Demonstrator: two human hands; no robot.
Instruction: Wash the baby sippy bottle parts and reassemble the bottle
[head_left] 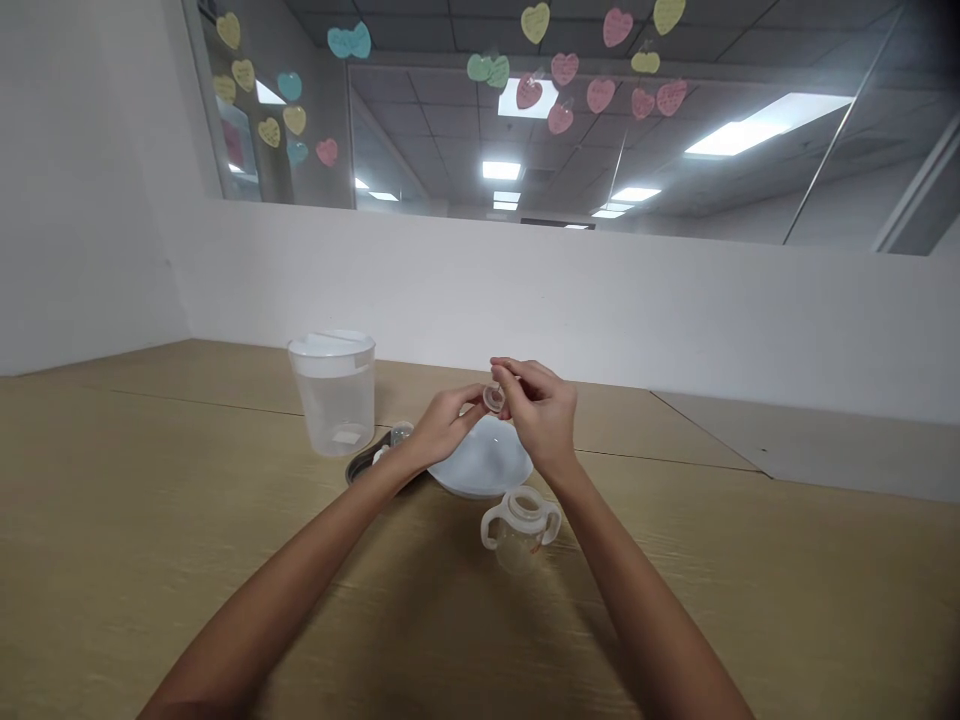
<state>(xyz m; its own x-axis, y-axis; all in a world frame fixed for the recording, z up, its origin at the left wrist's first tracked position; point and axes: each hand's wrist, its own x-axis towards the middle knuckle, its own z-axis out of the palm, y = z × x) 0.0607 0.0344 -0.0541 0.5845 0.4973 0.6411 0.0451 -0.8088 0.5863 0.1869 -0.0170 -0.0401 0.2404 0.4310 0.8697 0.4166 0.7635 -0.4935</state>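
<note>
My left hand (448, 425) pinches the edge of a small clear round piece (493, 398), which looks like a baby bottle's silicone nipple. From the other side my right hand (541, 408) has its thumb and fingers closed at the same piece, partly hiding it. Both hands are above a white bowl (484, 470). Nearer to me, below the bowl, a clear baby bottle (520, 530) with two side handles stands upright with its mouth uncovered. Behind my left wrist is a dark metal tray (362, 466), partly covered, with a small clear cup-like part (402, 432) and a white part on it.
A tall translucent bucket (334, 395) with a white lid stands to the left on the wooden table (187, 520). A white wall (420, 280) rises behind the table. Above it, a window carries several heart-shaped paper notes (565, 68).
</note>
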